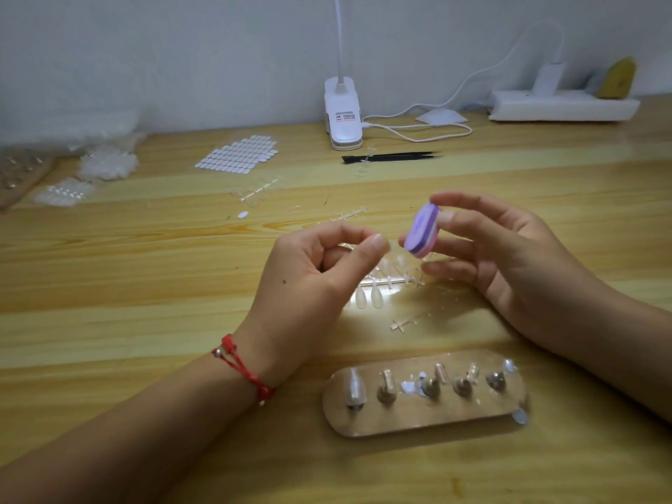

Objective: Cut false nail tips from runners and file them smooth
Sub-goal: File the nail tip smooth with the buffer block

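Right hand: grip holds a small purple-and-pink file block, with the forefinger on its upper end and the thumb and middle finger against its right side. The block is tilted, purple face towards the left, and is held above the table.

Left hand: grip narrow, fingers curled, thumb tip pressed to the forefinger just left of the block. Cannot tell whether a clear nail tip is pinched there. Red cord bracelet on this wrist.

Task stock: a clear runner with nail tips still attached lies on the table directly below and between the hands; two tips point near. A short bare runner piece lies just nearer and to the right. More runner pieces lie farther out, left of centre.

Near centre: oval wooden stand with a row of pegs. The leftmost peg carries a clear nail tip.

Far side: white clip lamp, black tweezers, a sheet of small oval tabs, and a white power strip at far right. Bags of clear tips at far left.
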A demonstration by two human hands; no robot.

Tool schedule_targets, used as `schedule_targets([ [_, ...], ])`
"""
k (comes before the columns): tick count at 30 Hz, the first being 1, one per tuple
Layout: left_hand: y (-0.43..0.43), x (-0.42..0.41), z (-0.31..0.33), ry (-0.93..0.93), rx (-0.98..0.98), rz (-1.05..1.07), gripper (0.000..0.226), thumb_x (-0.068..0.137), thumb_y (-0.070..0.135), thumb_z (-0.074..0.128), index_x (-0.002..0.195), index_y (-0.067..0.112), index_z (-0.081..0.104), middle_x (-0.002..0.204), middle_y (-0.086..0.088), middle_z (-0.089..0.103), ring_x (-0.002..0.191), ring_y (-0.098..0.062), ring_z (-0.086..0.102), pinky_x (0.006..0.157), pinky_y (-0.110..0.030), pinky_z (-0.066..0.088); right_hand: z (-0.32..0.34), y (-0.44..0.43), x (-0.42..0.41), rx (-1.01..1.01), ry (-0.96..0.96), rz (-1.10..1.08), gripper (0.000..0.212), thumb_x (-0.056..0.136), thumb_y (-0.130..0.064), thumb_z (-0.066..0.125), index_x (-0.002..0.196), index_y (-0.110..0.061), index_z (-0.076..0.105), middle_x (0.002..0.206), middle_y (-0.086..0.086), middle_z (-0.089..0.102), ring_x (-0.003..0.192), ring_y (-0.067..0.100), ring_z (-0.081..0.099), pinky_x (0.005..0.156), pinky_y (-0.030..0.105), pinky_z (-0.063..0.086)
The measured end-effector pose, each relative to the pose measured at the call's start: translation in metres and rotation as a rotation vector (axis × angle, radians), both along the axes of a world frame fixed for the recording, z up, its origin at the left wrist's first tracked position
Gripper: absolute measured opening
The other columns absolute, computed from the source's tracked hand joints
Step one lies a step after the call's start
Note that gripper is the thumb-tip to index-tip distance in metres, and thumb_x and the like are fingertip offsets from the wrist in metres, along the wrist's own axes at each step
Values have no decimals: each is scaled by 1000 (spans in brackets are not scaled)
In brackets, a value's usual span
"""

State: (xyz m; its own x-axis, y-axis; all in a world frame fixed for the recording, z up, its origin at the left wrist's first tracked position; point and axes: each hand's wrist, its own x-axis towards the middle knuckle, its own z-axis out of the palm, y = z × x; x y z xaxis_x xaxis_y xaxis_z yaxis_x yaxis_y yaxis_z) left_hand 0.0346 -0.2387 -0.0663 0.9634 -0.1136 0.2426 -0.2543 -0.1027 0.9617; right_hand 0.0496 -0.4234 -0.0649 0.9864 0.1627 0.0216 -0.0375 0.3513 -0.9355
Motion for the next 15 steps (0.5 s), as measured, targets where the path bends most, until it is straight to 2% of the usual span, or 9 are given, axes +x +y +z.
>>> schedule_targets([
  [2,-1,0,0,-12,-11,0,9,83,20,65,76,16,69,42,10,28,37,-3,23,39,-10,23,0,2,-1,-6,-8,56,20,63,-16,76,83,-19,78,81,8,75,75,18,74,57,23,56],
  [6,-1,-1,0,-18,-11,4,10,84,19,65,76,15,68,42,9,28,37,-3,22,40,-10,23,-2,4,-4,-72,-56,137,37,55,-11,86,89,-22,79,87,5,75,78,19,73,62,23,57],
  [8,0,0,0,-13,-15,3,11,85,18,64,75,16,68,43,8,29,38,-4,22,40,-11,23,-2,6,-5,-96,-79,158,37,56,-18,81,92,-23,78,90,6,75,80,21,73,64,23,57],
  [12,0,-1,0,4,5,-28,11,86,17,63,78,10,68,45,3,28,39,-5,22,40,-12,22,-2,4,-4,-49,-90,130,36,57,-16,79,92,-19,77,92,7,75,79,20,73,66,25,58],
  [15,-1,0,0,-15,1,-3,12,87,15,62,76,13,67,43,7,28,37,-4,21,38,-12,21,-4,6,-8,-191,-141,189,37,61,-10,85,97,-18,76,95,8,75,83,24,74,68,26,58],
])
